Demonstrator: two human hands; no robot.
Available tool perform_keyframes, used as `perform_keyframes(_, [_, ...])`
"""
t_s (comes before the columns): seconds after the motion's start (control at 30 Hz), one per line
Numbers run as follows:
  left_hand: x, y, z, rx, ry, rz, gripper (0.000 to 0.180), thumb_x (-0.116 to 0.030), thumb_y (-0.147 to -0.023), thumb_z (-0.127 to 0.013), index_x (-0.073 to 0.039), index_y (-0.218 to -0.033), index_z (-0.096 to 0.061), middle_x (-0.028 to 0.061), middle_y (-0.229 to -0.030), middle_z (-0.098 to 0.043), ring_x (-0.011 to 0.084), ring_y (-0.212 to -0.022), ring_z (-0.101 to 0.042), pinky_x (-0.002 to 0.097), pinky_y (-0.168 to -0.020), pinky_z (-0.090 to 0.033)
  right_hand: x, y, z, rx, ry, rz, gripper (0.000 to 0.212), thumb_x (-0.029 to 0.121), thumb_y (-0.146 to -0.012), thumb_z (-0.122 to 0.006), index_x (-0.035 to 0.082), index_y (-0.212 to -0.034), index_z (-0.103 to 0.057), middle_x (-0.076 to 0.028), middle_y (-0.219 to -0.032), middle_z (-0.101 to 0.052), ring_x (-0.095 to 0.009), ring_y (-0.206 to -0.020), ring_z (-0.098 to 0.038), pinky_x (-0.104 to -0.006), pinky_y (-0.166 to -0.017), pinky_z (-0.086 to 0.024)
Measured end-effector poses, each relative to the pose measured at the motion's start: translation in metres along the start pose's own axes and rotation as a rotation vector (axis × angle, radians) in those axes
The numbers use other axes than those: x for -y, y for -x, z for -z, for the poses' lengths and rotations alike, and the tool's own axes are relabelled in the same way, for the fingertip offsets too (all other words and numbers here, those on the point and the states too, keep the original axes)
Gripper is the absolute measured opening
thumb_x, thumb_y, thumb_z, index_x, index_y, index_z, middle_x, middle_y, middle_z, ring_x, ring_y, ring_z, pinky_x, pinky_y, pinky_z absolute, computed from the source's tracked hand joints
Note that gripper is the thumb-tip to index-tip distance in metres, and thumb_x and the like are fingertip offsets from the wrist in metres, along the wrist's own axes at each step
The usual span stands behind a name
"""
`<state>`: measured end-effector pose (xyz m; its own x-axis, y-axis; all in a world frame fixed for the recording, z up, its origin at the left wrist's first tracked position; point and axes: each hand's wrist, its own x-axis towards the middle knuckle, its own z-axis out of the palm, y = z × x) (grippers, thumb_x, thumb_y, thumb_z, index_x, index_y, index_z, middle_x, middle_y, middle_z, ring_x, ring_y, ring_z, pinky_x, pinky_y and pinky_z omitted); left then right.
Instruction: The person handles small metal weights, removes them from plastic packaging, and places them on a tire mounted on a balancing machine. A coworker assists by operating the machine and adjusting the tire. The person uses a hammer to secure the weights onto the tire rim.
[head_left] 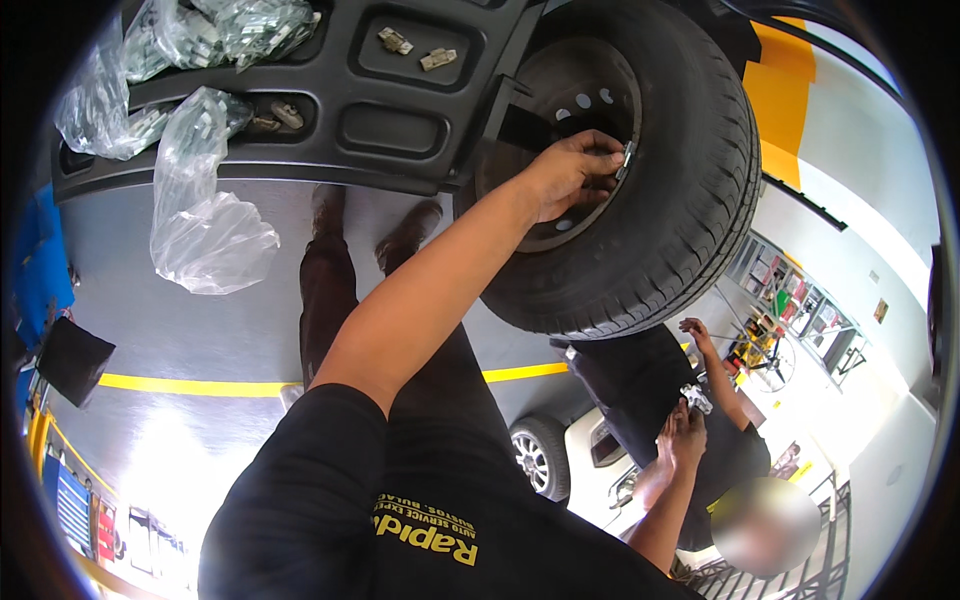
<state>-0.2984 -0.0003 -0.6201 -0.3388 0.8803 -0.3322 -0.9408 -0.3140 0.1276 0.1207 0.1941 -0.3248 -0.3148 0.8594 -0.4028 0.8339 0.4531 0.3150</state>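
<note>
At the wheel, a silver strip between finger and thumb

Along the inner edge of the steel rim, the left hand reaches up and across with its arm stretched out. Thumb and first finger pinch the silver strip upright at the rim's lip; the other fingers curl loosely inward. Whether the strip is fastened there cannot be told.

Lower and farther right, the right hand is closed around a small cluster of silver pieces, well apart from the wheel. The cluster is too small to make out piece by piece.

To the left of the wheel spreads a black tray with shallow hollows. Two metal clips lie loose in one hollow, and duller ones lie in another. Clear bags, several of them packed with small silvery pieces, lie across its left part; the slack end of one hangs over the near edge.

Below are brown shoes on a grey floor, crossed by a yellow line. Beyond the right hand, a co-worker in dark clothes holds out one hand, its fingers apart, near a white car.
</note>
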Motion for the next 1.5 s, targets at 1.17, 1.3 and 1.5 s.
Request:
perform_keyframes(1.17, [0.057,0.052,-0.035,-0.206,-0.492,-0.561,0.109,-0.059,-0.075,-0.081,-0.003,-0.156,-0.034,0.0263,-0.152,-0.045,0.0355,-0.143,-0.043,0.0408,-0.118,-0.034,0.53,-0.05,0.15,0.165,0.929,1.016,0.037,0.024,-0.1,-0.06,0.002,-0.129,-0.053,-0.023,-0.106,-0.067,-0.035,-0.098,-0.067,-0.0434,-0.087,-0.048])
perform_keyframes(1.3, [0.059,0.051,-0.036,-0.229,-0.512,-0.577,0.107,-0.06,-0.076,-0.08,-0.002,-0.155,-0.036,0.0267,-0.151,-0.046,0.0364,-0.143,-0.043,0.0409,-0.118,-0.034,0.543,-0.045,0.166,0.181,0.907,0.809,0.045,0.031,-0.099,-0.058,-0.001,-0.131,-0.056,-0.024,-0.113,-0.067,-0.035,-0.108,-0.065,-0.0427,-0.095,-0.047])
perform_keyframes(1.5, [0.059,0.053,-0.037,-0.263,-0.556,-0.562,0.104,-0.062,-0.079,-0.077,-0.003,-0.154,-0.037,0.0267,-0.151,-0.045,0.0372,-0.142,-0.044,0.0411,-0.117,-0.035,0.561,-0.05,0.172,0.163,1.08,0.982,0.03,0.012,-0.09,-0.07,-0.002,-0.114,-0.059,-0.021,-0.1,-0.07,-0.034,-0.094,-0.069,-0.0421,-0.086,-0.052])
